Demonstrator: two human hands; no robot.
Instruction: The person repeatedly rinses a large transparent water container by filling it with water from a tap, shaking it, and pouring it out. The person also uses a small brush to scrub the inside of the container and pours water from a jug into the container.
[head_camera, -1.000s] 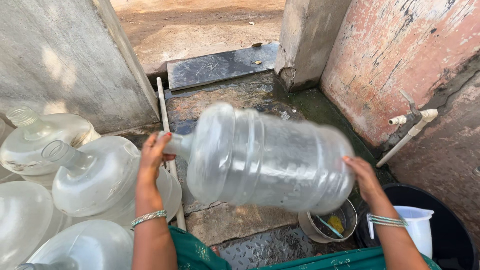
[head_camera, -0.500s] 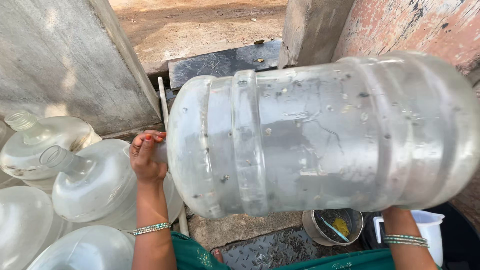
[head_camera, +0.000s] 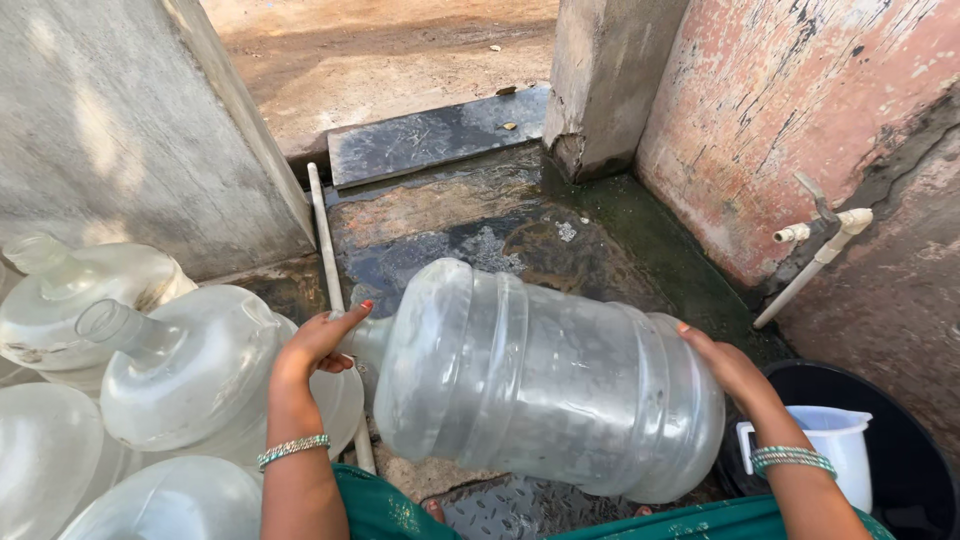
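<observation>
I hold a large clear plastic water jug sideways in front of me, its neck pointing left. My left hand covers the neck's mouth with the palm. My right hand presses flat against the jug's base on the right. Each wrist carries a beaded bangle. The jug hangs over a wet stone floor.
Several more clear jugs lie piled at the left against a grey wall. A white tap pipe juts from the pink wall on the right. A black tub with a white plastic mug sits at lower right. A thin white pipe crosses the floor.
The jug swung up close to the camera half a second ago, then dropped back down and away, still held sideways between both hands.
</observation>
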